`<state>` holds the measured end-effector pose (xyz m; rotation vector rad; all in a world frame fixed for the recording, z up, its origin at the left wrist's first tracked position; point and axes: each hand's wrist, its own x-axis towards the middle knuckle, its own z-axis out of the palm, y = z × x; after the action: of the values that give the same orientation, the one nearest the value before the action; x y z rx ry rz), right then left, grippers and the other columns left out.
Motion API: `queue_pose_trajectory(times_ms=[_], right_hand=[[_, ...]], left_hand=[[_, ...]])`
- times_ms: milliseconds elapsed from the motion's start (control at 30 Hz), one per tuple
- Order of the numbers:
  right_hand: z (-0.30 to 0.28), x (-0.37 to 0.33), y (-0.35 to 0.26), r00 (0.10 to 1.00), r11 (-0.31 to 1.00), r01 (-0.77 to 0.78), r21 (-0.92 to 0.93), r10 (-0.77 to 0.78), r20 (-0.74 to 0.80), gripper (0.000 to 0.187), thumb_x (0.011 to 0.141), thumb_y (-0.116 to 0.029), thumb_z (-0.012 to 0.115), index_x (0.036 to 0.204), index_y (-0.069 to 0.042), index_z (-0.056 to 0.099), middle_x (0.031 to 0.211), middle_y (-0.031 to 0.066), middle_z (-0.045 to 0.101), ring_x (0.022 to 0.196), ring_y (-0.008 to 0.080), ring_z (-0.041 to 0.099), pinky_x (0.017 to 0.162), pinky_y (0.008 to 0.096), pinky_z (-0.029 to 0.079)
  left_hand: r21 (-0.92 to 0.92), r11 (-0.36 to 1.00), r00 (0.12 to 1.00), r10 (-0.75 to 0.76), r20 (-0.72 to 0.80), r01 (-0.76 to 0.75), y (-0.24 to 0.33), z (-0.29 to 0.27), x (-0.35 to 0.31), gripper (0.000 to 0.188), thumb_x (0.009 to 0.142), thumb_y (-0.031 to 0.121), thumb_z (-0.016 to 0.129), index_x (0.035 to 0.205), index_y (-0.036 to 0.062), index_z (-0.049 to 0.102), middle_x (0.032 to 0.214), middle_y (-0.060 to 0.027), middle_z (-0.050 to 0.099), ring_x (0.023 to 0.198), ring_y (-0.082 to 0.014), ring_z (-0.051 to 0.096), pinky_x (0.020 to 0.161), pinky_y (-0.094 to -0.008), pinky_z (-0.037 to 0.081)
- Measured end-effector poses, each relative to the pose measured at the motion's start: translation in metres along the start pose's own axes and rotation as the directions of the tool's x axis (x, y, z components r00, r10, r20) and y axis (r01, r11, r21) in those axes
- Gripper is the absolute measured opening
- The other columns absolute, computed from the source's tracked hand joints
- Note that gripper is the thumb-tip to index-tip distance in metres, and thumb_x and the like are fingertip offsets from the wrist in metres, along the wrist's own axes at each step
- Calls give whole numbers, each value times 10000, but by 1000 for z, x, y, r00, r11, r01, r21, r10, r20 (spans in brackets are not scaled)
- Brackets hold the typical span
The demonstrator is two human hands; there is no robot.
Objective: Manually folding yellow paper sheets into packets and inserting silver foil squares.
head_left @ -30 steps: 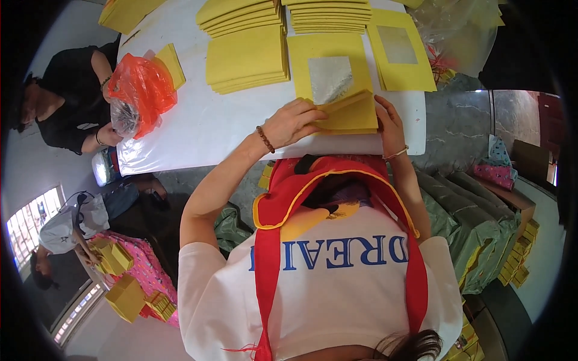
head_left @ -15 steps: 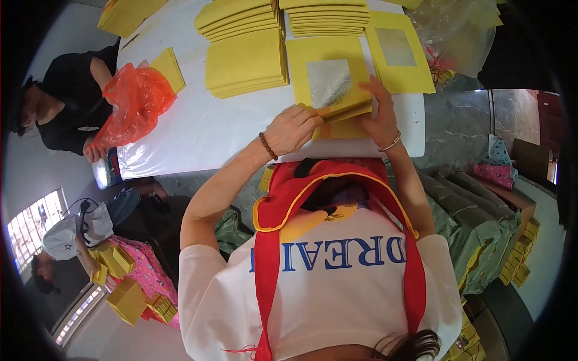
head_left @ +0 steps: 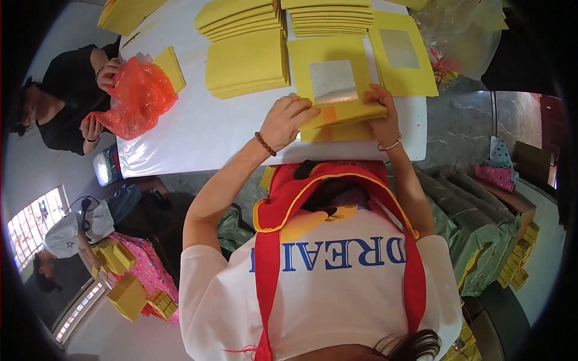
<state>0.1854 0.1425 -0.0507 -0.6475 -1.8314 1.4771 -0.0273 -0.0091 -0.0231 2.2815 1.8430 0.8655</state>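
A folded yellow paper (head_left: 349, 114) with an orange mark is held up along the near edge of the white table. My left hand (head_left: 288, 123) grips its left end with curled fingers, a brown bead bracelet at the wrist. Round the right end, my right hand (head_left: 383, 117) is closed, thumb below and fingers above. Directly beneath lies a yellow sheet with a silver foil square (head_left: 333, 81), its near part partly covered by the folded paper. Another yellow sheet with a silver square (head_left: 400, 51) lies to the right.
Stacks of folded yellow paper (head_left: 247, 63) stand left of and behind my hands. At the table's left side a co-worker (head_left: 63, 99) handles a red plastic bag (head_left: 141, 99). A clear plastic bag (head_left: 460, 36) is at the far right; green-wrapped bundles (head_left: 463, 231) lie on the right.
The folded paper has turned flatter and wider toward me, and my right hand has moved slightly right with its fingers now curled. The co-worker's hands have shifted on the red bag.
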Motion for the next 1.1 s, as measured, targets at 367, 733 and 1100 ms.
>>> queue_pose_trajectory(times_ms=[367,733,1100], right_hand=[[-21,-19,-35,900,893,299,-337,-147,410,367,723,-239,630,1058,-94,584,1005,70,607,969,254,555,878,368,357],[-1,-24,-26,965,969,-212,-128,228,131,393,769,-159,640,1132,-67,524,854,56,612,778,165,565,705,275,394],[11,-5,-36,951,946,-294,-139,276,-139,492,768,-125,646,1223,-75,465,644,-11,419,551,64,352,488,217,305]], left_hand=[[-26,992,988,129,89,-127,32,-32,-20,400,661,93,550,1058,56,581,1038,-89,563,928,-246,516,773,-334,412],[-475,650,795,-566,219,593,20,0,-5,287,819,172,565,1079,51,545,756,-135,572,734,-274,550,659,-371,431],[-396,508,607,-774,179,765,21,8,13,285,876,295,482,997,44,542,719,-184,571,667,-366,558,577,-451,420]])
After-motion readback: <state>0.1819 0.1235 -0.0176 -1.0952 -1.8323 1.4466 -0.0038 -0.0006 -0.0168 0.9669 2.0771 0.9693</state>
